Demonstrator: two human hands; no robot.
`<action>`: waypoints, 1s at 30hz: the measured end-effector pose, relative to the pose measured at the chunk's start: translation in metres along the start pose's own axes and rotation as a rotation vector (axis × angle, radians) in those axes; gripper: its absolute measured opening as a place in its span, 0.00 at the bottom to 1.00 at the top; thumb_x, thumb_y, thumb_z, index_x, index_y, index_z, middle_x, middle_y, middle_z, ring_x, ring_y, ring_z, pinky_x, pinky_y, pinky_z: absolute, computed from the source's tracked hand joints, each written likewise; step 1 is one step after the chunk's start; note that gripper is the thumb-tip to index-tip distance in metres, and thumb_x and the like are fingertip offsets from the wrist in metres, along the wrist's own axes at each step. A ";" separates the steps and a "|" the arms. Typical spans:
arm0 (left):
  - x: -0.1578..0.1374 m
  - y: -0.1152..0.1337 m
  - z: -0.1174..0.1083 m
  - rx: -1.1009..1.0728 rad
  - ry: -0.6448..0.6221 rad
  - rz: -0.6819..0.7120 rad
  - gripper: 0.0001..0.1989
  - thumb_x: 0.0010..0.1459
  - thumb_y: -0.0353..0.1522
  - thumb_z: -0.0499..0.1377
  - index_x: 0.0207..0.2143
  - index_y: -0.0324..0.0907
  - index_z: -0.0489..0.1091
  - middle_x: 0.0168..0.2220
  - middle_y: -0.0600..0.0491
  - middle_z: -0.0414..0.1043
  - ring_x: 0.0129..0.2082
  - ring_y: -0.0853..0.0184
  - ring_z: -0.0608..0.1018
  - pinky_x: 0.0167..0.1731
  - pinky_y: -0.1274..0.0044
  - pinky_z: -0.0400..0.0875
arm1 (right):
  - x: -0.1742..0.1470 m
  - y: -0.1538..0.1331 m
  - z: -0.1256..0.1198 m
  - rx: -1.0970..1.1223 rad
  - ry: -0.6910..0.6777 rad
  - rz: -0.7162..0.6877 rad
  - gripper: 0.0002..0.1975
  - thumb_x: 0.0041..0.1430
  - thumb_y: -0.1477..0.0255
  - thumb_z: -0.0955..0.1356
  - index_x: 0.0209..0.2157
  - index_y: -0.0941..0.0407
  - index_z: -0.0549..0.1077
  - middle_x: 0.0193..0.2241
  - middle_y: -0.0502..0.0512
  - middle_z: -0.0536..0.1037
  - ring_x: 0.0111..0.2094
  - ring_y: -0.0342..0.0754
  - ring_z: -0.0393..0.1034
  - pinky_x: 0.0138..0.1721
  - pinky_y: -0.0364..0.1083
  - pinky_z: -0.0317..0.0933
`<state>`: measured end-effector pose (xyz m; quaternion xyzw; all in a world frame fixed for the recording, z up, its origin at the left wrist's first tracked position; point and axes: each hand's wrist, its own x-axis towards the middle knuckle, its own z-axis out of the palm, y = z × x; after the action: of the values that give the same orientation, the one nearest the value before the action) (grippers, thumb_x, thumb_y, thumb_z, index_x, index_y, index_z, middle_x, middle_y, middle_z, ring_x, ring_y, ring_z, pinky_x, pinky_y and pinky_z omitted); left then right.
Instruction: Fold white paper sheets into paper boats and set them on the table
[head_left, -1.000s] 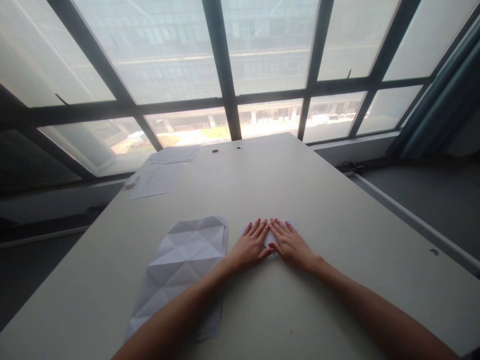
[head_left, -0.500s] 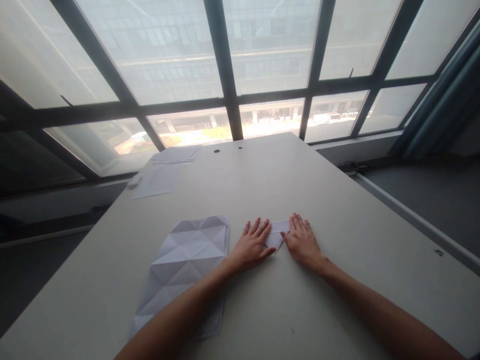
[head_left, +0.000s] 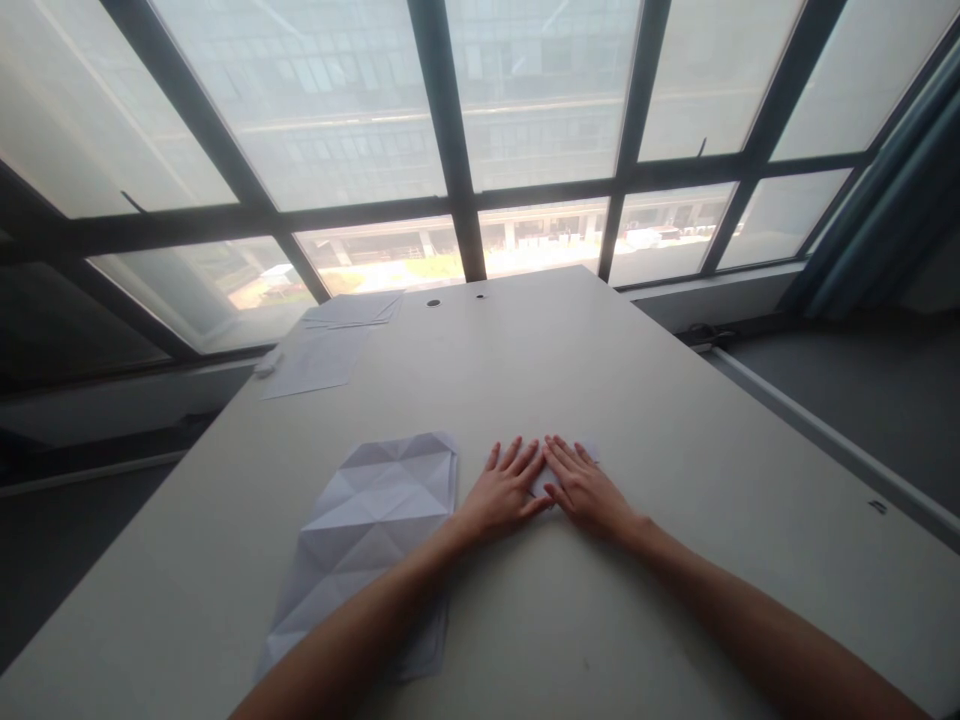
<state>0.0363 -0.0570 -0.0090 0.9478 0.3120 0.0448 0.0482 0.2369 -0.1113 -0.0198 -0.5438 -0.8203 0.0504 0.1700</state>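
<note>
A small folded piece of white paper (head_left: 543,482) lies on the white table (head_left: 517,370), mostly covered by my hands. My left hand (head_left: 504,492) rests flat on its left part, fingers spread. Flat on the right part is my right hand (head_left: 586,492), fingers stretched out and its fingertips close against those of the left. Only a patch between the hands and a bit of the far right corner of the paper show. Left of my left hand lies a stack of creased white paper sheets (head_left: 375,490), partly under my left forearm.
Flat paper sheets (head_left: 315,360) lie at the table's far left, with a small white object (head_left: 268,364) beside them at the edge. Two small holes sit near the far edge. Windows (head_left: 540,230) stand behind the table, and a curtain (head_left: 862,220) hangs at right.
My right hand has slid left across the folded paper toward my left hand, covering its middle and baring its right corner. The left hand has stayed in place.
</note>
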 end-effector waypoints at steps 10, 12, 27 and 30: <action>-0.001 -0.002 0.008 0.028 0.028 -0.037 0.41 0.62 0.56 0.40 0.69 0.42 0.40 0.70 0.47 0.40 0.69 0.52 0.42 0.64 0.56 0.39 | 0.000 0.002 0.005 -0.030 -0.078 0.041 0.34 0.68 0.55 0.53 0.67 0.62 0.50 0.67 0.62 0.50 0.68 0.53 0.42 0.66 0.57 0.39; -0.001 -0.003 0.011 0.040 0.028 -0.069 0.42 0.62 0.57 0.40 0.69 0.41 0.41 0.70 0.46 0.39 0.69 0.49 0.40 0.63 0.53 0.39 | 0.000 0.001 0.005 -0.033 -0.079 0.049 0.34 0.69 0.54 0.52 0.67 0.62 0.51 0.67 0.62 0.50 0.68 0.53 0.42 0.66 0.57 0.39; -0.001 -0.008 0.009 0.063 0.058 -0.262 0.36 0.66 0.52 0.35 0.68 0.43 0.44 0.69 0.45 0.42 0.69 0.54 0.44 0.62 0.50 0.42 | -0.001 0.004 0.001 -0.049 -0.049 0.099 0.31 0.70 0.58 0.52 0.66 0.62 0.53 0.66 0.62 0.52 0.67 0.52 0.44 0.66 0.57 0.40; -0.001 -0.011 0.009 0.056 0.050 -0.290 0.37 0.66 0.52 0.35 0.69 0.40 0.41 0.69 0.42 0.42 0.69 0.53 0.46 0.62 0.51 0.42 | -0.002 0.005 0.001 -0.049 -0.042 0.116 0.31 0.70 0.58 0.51 0.66 0.61 0.54 0.66 0.62 0.53 0.67 0.53 0.44 0.66 0.57 0.39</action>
<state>0.0303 -0.0498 -0.0191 0.8924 0.4477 0.0525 0.0200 0.2418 -0.1104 -0.0229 -0.5934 -0.7916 0.0516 0.1359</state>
